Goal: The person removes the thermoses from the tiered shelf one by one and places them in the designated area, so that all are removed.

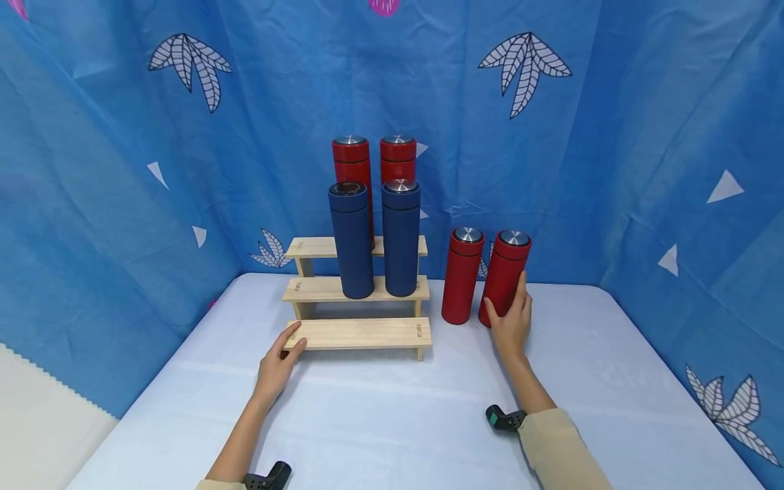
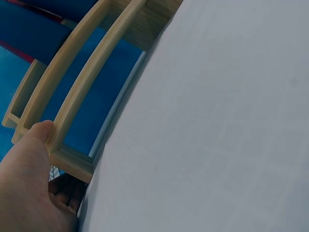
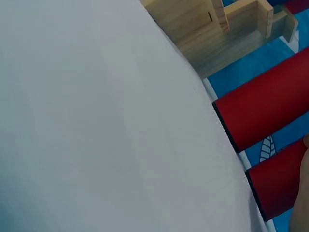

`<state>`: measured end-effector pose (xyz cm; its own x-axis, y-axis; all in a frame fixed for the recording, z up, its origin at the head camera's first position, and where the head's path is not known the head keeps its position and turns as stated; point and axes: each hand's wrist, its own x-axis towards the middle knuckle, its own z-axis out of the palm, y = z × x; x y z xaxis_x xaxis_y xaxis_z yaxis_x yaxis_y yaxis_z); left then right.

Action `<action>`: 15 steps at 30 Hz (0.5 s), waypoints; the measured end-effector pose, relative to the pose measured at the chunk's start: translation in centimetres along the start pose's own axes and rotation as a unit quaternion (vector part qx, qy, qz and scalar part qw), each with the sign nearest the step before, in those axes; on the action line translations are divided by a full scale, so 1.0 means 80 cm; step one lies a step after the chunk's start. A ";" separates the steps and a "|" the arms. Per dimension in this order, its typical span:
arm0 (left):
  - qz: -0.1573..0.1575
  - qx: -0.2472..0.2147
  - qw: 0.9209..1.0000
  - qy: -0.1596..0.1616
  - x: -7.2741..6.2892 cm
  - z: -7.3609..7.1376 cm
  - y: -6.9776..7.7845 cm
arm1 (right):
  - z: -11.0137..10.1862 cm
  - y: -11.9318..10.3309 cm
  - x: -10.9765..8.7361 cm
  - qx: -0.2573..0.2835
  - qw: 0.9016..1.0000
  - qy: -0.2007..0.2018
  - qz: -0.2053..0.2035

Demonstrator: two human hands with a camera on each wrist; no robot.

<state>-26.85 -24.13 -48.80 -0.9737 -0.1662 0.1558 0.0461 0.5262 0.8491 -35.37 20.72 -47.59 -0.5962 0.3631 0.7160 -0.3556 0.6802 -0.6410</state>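
Note:
My left hand (image 1: 277, 367) grips the left end of the lowest step of a three-tier wooden rack (image 1: 367, 333). In the left wrist view its thumb (image 2: 41, 129) lies against the step's edge, with the other fingers lower at the end. My right hand (image 1: 513, 327) holds a red thermos (image 1: 503, 279) around its lower part, from the right side; this bottle leans slightly to the right. Just left of it stands another red thermos (image 1: 462, 279). The right wrist view shows only a sliver of the right hand (image 3: 301, 193) at its edge.
Two blue thermoses, one left (image 1: 352, 245) and one right (image 1: 401, 245), stand on the middle step. Behind them two red thermoses, left (image 1: 352, 153) and right (image 1: 398, 153), stand on the top step. A blue patterned curtain (image 1: 441, 82) encloses the white table (image 1: 392, 422).

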 end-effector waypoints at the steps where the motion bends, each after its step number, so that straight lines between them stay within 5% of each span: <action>1: -0.001 -0.002 1.000 0.000 0.000 0.000 0.000 | -0.001 -0.002 -0.002 -0.002 1.000 0.005 0.004; 5: 0.002 0.000 1.000 -0.001 0.000 0.000 0.000 | -0.001 -0.010 -0.007 -0.001 0.999 0.044 0.001; 10: 0.001 0.000 1.000 0.000 0.001 0.000 -0.001 | 0.000 -0.035 -0.006 0.046 0.992 0.102 -0.052; 15: 0.002 -0.001 1.000 0.003 0.000 0.002 -0.002 | 0.009 -0.078 0.002 0.114 0.982 0.099 -0.116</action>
<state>-26.87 -24.06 -48.99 -0.9721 -0.1689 0.1626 0.0508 0.5251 0.8495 -33.74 16.09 -43.67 -0.3374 0.3477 0.8748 -0.6307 0.6064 -0.4843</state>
